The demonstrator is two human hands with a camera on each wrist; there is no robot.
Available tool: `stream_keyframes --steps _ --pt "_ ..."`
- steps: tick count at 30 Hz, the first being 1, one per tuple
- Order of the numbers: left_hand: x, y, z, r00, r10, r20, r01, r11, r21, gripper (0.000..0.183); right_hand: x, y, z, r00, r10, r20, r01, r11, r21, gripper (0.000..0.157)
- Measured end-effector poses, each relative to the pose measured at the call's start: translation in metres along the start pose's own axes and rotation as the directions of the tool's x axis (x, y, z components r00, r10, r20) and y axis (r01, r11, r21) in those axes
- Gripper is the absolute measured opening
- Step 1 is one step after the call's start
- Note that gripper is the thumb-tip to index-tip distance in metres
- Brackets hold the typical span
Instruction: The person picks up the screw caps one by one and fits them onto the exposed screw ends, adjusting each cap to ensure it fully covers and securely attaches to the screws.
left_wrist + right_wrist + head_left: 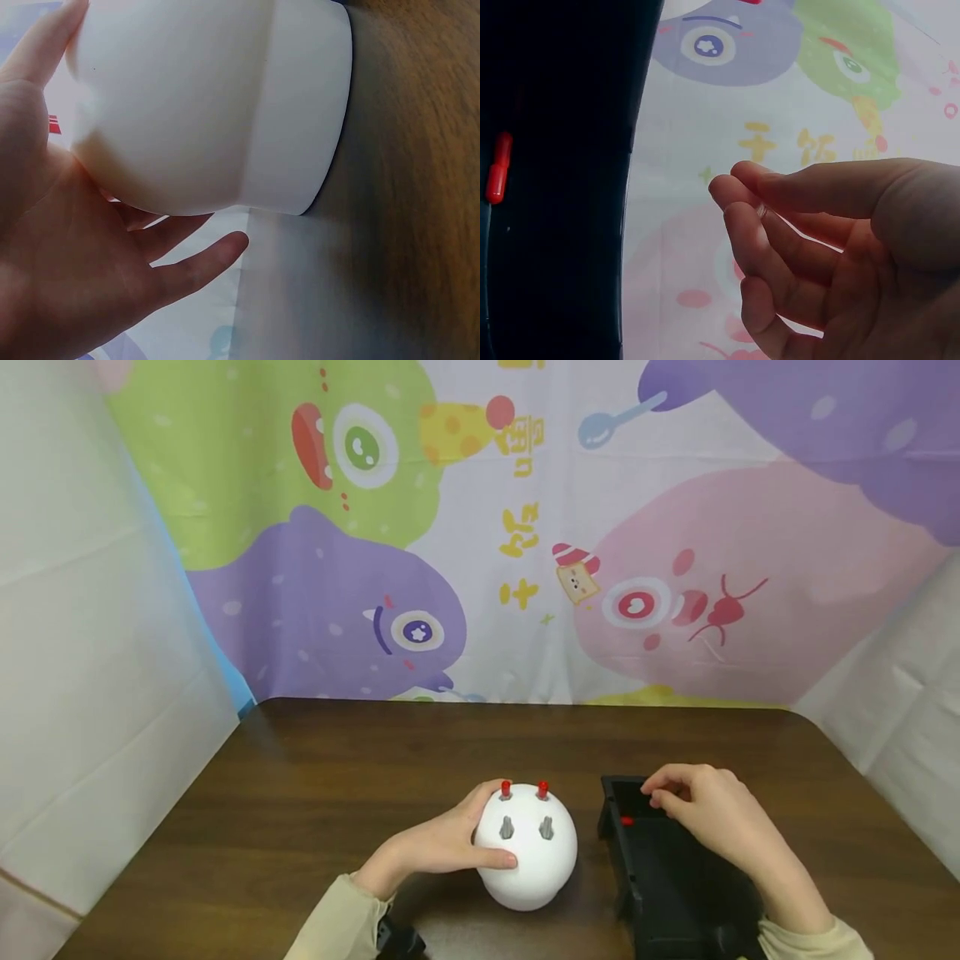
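My left hand [450,839] holds a white round body [528,877] from its left side, thumb across the front and fingers behind. Two red pegs [543,790] stand in its top, with two grey pointed pieces [507,827] below them. In the left wrist view, the white body [172,97] has a straight-sided base [300,105] close to the table. Over the black tray [633,893] hovers my right hand [712,810], its fingers loosely bent and nothing showing between them. One small red peg [499,169] lies in the tray, apart from that hand.
The tray stands right of the white body on a dark brown wooden table [337,768]. Behind the table hangs a curtain [480,635] with cartoon figures. White cloth walls [112,652] close off both sides.
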State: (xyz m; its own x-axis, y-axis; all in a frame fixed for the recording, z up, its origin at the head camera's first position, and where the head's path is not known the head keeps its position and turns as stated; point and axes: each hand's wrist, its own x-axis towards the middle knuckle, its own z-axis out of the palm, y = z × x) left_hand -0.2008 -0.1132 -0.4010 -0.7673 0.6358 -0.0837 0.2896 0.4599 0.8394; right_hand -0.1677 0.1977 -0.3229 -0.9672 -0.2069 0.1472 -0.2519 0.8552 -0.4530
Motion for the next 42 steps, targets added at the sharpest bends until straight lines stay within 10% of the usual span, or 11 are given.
stream_keyframes --steps 42 --pt "-0.001 0.001 -0.001 1.0 -0.008 0.0 0.008 1.0 0.001 0.092 0.007 0.002 0.036 0.965 0.008 0.261 0.066 0.96 -0.272 0.016"
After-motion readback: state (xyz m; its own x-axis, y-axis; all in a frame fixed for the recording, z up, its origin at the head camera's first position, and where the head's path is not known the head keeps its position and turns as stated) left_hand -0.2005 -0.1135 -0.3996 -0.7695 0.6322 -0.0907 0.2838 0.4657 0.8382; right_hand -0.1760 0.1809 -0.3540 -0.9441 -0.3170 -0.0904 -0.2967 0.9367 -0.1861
